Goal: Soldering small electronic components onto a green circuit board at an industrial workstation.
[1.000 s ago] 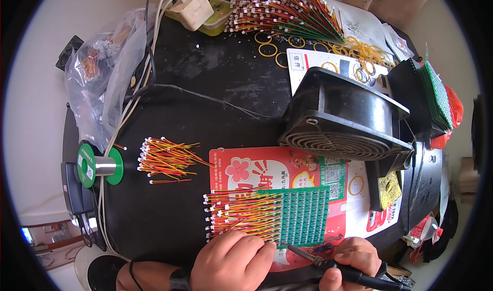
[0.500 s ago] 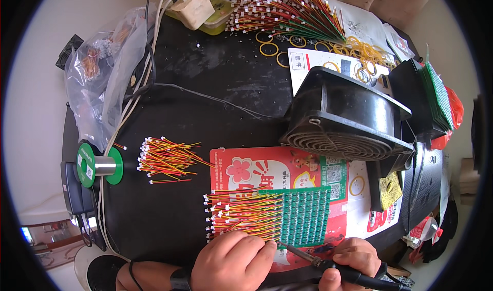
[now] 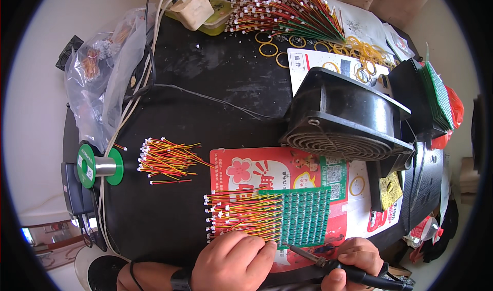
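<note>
A green circuit board (image 3: 307,216) lies on a red printed sheet, with a row of red and yellow connector wires (image 3: 246,209) along its left edge, their white plugs pointing left. At the lower end of that row my left hand (image 3: 233,263) is closed, its thumb and forefinger pinching a connector wire by the board's lower left corner; the palm hides most of that wire. My right hand (image 3: 362,257) grips a soldering iron (image 3: 358,276) by its black handle. Its metal tip points left, just below the board's bottom edge, a little apart from the wire.
Loose connector wires (image 3: 167,160) lie left of the board, beyond them a solder spool (image 3: 106,165). Behind the board stands a black fan (image 3: 349,111); a yellow sponge (image 3: 391,191) sits to its right. Wired boards (image 3: 292,11) and rubber bands (image 3: 359,49) lie at the back.
My right hand has drawn the soldering iron slightly right and down, so its tip has come away from the wire at the board's corner. The left hand stays in place.
</note>
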Demonstrator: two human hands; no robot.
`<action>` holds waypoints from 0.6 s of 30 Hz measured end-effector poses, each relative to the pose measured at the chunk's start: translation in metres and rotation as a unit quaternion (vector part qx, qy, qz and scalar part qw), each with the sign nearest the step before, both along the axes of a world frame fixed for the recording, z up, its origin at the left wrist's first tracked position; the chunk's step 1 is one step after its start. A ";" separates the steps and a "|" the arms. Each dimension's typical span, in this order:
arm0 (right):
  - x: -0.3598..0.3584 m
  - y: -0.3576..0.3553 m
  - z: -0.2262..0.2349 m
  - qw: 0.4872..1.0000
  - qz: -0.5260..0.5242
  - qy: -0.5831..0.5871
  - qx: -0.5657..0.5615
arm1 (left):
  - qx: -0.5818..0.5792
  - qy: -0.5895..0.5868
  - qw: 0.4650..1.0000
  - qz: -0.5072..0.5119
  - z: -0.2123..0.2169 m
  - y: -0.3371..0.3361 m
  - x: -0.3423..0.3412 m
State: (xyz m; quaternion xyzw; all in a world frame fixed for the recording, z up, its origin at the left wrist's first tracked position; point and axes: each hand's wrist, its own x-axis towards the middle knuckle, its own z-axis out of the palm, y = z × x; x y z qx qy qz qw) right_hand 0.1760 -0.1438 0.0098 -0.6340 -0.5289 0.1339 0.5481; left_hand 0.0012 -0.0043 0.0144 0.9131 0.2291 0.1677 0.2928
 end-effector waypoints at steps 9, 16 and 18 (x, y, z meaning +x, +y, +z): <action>-0.001 0.005 -0.002 0.999 0.000 -0.034 -0.006 | 0.007 0.000 1.000 0.000 -0.002 -0.001 0.000; 0.002 0.001 -0.002 1.000 0.025 -0.013 0.000 | 0.002 0.016 1.000 -0.001 0.000 -0.001 -0.001; 0.000 0.000 -0.003 1.000 0.000 -0.010 0.012 | 0.005 0.015 1.000 -0.001 -0.001 -0.001 -0.001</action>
